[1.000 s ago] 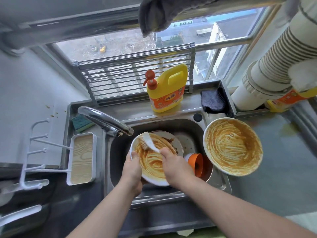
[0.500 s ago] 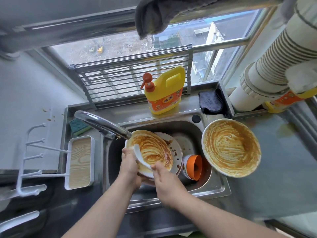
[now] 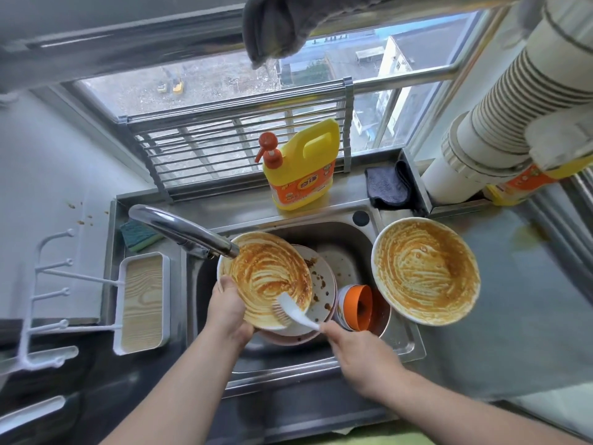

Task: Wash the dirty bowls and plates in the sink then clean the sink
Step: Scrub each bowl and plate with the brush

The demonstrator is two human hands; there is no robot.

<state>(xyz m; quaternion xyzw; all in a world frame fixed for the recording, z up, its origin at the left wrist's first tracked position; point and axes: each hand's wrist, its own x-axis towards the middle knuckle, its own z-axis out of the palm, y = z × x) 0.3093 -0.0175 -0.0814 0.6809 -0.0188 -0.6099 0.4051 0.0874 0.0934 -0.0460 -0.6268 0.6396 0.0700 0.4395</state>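
- A smeared plate [image 3: 266,277] is held tilted over the sink's [image 3: 349,234] left side, the left grip [image 3: 229,311] clamped on its near-left rim.
- A white brush [image 3: 290,311], clamped in the right grip [image 3: 359,351], is pressed against the plate's near edge.
- A second dirty plate [image 3: 425,271] is propped on the sink's right rim.

The only print in view sits on the orange label of the yellow detergent bottle [image 3: 301,165], which stands on the ledge just behind the sink [image 3: 401,345]. The label carries large pale characters and some small badges, but they are too blurred to read. A second yellow bottle with an orange label [image 3: 526,184] lies well to the right of the sink, partly hidden behind a white pipe; its print is also unreadable.
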